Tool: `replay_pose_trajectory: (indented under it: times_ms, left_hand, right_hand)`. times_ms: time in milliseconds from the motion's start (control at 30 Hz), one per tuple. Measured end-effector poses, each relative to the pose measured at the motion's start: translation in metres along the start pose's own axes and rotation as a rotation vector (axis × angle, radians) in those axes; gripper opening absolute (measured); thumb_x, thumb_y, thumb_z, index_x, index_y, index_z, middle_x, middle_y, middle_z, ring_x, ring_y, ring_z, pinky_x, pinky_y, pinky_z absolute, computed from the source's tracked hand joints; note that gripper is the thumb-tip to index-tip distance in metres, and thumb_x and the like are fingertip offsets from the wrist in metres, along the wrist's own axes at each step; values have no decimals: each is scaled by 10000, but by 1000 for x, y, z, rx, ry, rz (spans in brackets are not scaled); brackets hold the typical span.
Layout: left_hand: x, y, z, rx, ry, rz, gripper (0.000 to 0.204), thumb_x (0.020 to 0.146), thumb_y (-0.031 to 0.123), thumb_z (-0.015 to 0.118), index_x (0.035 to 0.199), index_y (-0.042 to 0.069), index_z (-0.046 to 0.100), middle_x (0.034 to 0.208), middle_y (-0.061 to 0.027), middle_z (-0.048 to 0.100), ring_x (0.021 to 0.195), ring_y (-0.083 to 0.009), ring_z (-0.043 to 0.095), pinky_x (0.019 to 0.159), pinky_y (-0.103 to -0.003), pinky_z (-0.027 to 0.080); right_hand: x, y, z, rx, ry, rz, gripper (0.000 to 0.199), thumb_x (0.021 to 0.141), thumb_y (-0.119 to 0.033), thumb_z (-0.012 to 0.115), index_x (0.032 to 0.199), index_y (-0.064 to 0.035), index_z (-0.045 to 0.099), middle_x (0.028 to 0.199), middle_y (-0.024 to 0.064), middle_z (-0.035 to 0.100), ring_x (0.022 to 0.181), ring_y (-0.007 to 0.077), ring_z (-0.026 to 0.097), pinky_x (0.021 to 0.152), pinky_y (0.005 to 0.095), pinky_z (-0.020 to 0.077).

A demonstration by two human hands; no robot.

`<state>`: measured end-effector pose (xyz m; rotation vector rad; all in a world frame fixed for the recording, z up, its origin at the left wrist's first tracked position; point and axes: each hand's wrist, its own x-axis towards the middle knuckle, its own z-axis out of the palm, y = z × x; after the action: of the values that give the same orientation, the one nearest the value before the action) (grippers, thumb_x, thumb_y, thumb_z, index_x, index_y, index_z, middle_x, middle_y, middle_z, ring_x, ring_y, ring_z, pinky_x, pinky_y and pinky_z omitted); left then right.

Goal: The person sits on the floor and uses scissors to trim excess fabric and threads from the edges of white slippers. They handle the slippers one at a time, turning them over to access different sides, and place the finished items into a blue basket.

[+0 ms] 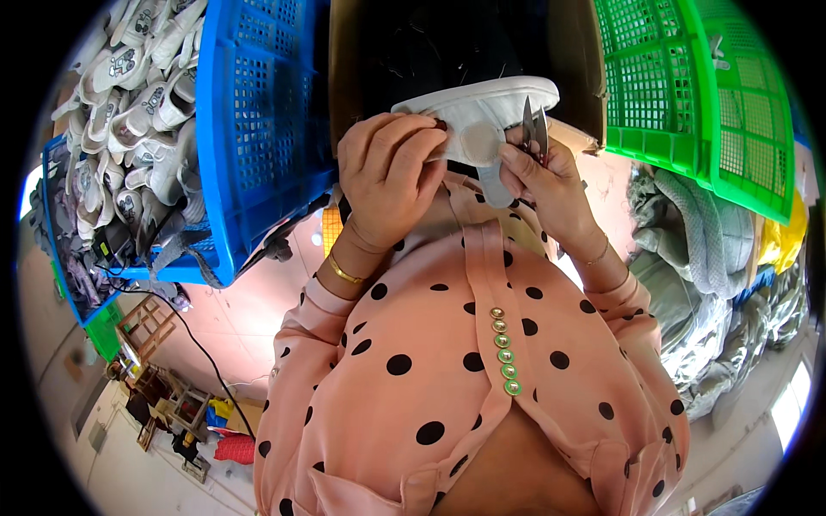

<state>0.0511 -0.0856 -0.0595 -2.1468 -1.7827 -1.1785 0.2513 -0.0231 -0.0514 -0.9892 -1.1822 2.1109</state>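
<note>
A white shoe (456,110) with a pale sole edge is held up in front of my chest, its strap (493,182) hanging down. My left hand (391,168) is closed on the shoe's left end, its fingertips partly hidden. Small dark-bladed scissors (534,129) stick up out of my right hand (551,179), blades pointing away from me and slightly apart. The fingers of that hand are closed round the handles, and its thumb is beside the shoe near the strap.
A blue plastic crate (267,129) stands at the left, with a heap of white shoes (142,103) beyond it. An open cardboard box (578,60) with a dark inside lies ahead. Green crates (658,95) are at the right, above grey fabric bundles (697,232).
</note>
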Motion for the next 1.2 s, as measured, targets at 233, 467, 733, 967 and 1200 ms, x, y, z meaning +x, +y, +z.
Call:
replay_pose_trajectory:
  times_ms: [233, 467, 733, 967, 1200]
  left_hand:
    - [19, -19, -4, 27, 119, 29, 165, 761, 67, 712, 917, 121, 703, 1004, 11, 665, 943, -226, 581, 808, -338, 460]
    - [45, -20, -4, -112, -2, 127, 246, 675, 63, 760, 905, 129, 701, 976, 18, 652, 952, -217, 587, 810, -337, 479]
    - [6, -26, 26, -370, -226, -402, 202, 779, -86, 627, 935, 42, 623, 1037, -91, 643, 965, -280, 577, 814, -357, 493]
    - [0, -28, 40, -467, -407, -200, 197, 691, 3, 622, 884, 32, 601, 861, -113, 598, 856, -314, 559, 737, -387, 482]
    - [-3, -5, 21, -402, -597, 169, 142, 629, 78, 669, 691, 73, 541, 750, -60, 520, 824, -244, 517, 737, -346, 430]
  right_hand:
    - [6, -9, 1, -567, 154, -357, 239, 912, -157, 685, 1086, -38, 572, 661, -16, 507, 588, 27, 470, 575, 168, 432]
    - [25, -18, 16, -1041, 125, -739, 445, 686, -54, 796, 1067, -57, 567, 649, 11, 589, 592, 159, 640, 547, 287, 516]
    - [41, 50, -2, -573, 300, -324, 145, 826, -11, 635, 956, -21, 573, 680, 66, 570, 543, 88, 536, 521, 241, 443]
    - [75, 32, -22, -605, 371, -419, 238, 935, -186, 639, 1079, -4, 585, 682, 46, 619, 594, 103, 575, 551, 236, 463]
    - [85, 5, -25, -1179, 198, -416, 247, 792, -218, 694, 981, -75, 624, 691, 114, 655, 635, 317, 648, 554, 374, 512]
